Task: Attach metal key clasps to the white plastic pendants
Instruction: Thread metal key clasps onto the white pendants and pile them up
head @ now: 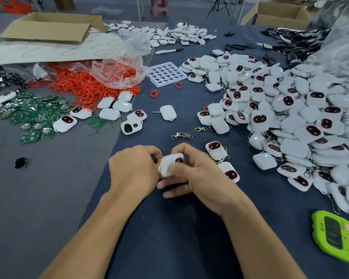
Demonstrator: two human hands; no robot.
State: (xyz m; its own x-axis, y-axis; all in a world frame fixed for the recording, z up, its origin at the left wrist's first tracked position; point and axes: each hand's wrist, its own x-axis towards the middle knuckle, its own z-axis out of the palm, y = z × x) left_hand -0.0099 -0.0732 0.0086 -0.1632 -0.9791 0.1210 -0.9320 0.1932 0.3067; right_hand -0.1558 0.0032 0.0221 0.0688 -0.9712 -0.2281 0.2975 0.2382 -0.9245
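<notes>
One pendant (166,165) gripped by left hand (133,168), right hand (197,175); clasp (181,135) ahead, heap (290,121) right, timer (334,236) near.

I am at work in a small assembly workshop: my bench (169,234) is spread with dark cloth and carries parts in bulk, with a great heap of white pendants (290,117) on my right, red rings (83,87) spilling from a clear plastic bag (117,67), and green circuit boards (34,115) scattered on my left. Loose metal clasps (181,135) lie near me, a white tray (166,74) with rows of round holes sits further off, and a green timer (336,236) lies by my right arm. Open cardboard boxes (48,27) stand at the far side, with a tripod (218,5) beyond.
</notes>
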